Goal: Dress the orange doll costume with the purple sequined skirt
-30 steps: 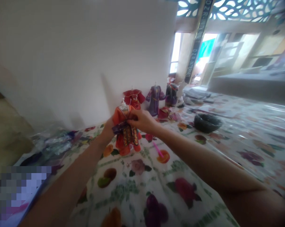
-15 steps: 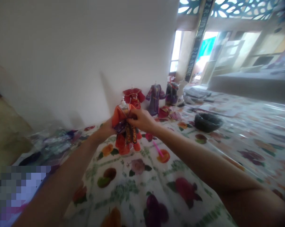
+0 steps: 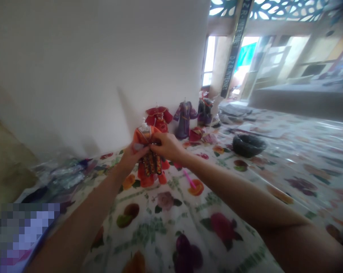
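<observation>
Got my left hand (image 3: 130, 156) and right hand (image 3: 169, 147) both pinching the waist of this upright orange outfit (image 3: 150, 165), sitting between them, neither really nearer.

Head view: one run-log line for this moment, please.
left hand: holding orange outfit near waist | right hand: pinching at its front | behind: red outfit, purple outfit | off right: dark bowl
</observation>
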`<state>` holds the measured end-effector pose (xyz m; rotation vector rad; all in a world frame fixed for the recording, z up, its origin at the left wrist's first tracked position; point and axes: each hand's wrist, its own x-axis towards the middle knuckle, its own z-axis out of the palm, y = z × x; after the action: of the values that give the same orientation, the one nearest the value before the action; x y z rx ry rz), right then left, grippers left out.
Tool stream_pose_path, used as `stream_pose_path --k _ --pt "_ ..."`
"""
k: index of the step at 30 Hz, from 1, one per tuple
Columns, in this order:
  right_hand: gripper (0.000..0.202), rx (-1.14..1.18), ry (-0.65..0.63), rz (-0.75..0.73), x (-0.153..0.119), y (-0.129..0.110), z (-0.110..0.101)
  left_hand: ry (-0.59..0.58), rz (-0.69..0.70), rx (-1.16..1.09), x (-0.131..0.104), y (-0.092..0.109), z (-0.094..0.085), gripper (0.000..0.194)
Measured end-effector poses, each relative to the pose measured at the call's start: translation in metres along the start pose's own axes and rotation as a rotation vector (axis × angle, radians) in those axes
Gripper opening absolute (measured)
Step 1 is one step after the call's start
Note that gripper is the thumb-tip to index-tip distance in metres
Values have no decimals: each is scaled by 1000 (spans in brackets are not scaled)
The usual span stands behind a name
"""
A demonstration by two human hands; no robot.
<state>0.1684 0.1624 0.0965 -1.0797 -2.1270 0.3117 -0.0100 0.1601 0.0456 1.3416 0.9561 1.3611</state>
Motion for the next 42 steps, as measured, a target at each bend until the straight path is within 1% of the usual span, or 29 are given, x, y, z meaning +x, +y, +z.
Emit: stream_pose_path --k 6,13,15,19,25,29,33,36,40,42 --pt "12 -3 15 -7 -1 3 1 48 -25 16 1 -6 -3 50" --pt "10 13 13 -21 1 7 3 27 22 -4 4 -8 -3 50" --pt "9 20 16 -24 1 8 3 25 33 16 5 -8 -4 50" --pt "9 56 22 -22 0 12 5 63 33 107 6 -11 -7 50" --pt "12 206 -3 -78 -5 34 2 46 54 111 6 -14 -10 46" --pt "11 261 -50 -98 -8 47 -2 56 25 114 7 -13 -9 51" --pt "11 342 -54 -99 -8 56 -3 54 15 126 6 -10 -7 55" --pt "12 424 -50 -61 -7 60 0 59 4 118 5 -8 -6 55" --pt "13 534 1 9 -5 64 4 25 4 121 4 -8 -7 52" --pt "15 618 21 52 -5 66 7 26 0 121 4 -9 -8 51"
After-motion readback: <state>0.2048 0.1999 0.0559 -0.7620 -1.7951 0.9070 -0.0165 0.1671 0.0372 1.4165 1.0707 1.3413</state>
